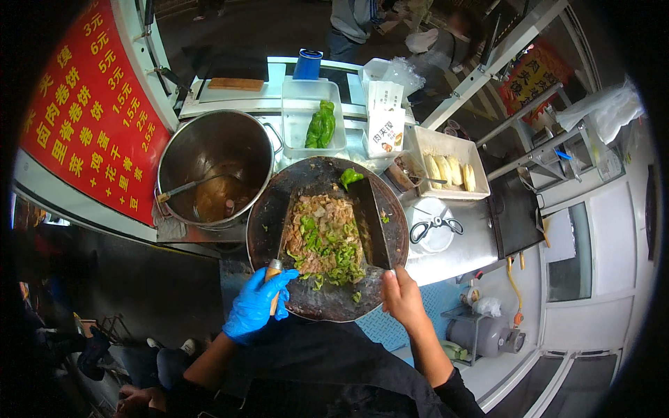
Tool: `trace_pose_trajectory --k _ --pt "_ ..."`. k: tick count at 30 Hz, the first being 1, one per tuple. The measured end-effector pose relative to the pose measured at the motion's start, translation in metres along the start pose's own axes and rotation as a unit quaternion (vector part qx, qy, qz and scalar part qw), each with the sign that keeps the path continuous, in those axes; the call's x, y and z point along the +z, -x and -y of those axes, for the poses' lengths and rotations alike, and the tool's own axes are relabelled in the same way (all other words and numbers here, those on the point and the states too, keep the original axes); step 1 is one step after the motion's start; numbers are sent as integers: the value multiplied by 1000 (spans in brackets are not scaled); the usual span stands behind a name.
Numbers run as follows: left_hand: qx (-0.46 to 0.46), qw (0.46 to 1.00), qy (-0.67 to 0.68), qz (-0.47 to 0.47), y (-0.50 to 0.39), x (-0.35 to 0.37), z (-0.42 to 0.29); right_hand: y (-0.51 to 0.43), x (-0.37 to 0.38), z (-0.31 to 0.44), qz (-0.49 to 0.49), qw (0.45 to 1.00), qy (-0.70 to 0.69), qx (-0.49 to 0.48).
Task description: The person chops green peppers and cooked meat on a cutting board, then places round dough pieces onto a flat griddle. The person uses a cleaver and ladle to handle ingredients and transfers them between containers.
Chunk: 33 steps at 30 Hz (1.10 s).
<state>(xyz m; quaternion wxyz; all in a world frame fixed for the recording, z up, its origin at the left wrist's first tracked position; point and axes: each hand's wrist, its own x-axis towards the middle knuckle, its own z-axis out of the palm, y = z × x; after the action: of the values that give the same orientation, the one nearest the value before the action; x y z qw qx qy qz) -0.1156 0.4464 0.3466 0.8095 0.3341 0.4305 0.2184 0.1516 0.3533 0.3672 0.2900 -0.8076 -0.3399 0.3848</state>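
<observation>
My left hand (257, 302), in a blue disposable glove, grips the wooden handle (275, 282) of a knife; its blade appears to run thinly along the left side of the food. Bare, my right hand (403, 295) holds a cleaver (372, 224) whose broad dark blade stands along the right side. Between the blades lies a heap of chopped meat and green pepper (325, 237). It rests on a round, dark chopping block (334, 308). At the block's far edge sits a piece of green pepper (350, 178).
A deep metal pot (172, 172) with a ladle (188, 188) stands left. Behind the block, a plastic tub (292, 136) holds green peppers (320, 125). Right are printed paper bags (385, 128), a bread tray (483, 185) and scissors (435, 225). A gas cylinder (473, 334) stands lower right. People are nearby.
</observation>
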Motion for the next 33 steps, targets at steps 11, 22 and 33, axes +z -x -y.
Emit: trace_pose_trajectory --k 11,22,33 --pt "25 998 17 -62 4 7 -3 -28 24 20 42 945 242 -217" --pt "43 994 65 -82 5 10 13 -36 35 31 68 954 216 -195" --pt "36 993 66 -94 12 17 17 -34 41 34 53 935 251 -244"
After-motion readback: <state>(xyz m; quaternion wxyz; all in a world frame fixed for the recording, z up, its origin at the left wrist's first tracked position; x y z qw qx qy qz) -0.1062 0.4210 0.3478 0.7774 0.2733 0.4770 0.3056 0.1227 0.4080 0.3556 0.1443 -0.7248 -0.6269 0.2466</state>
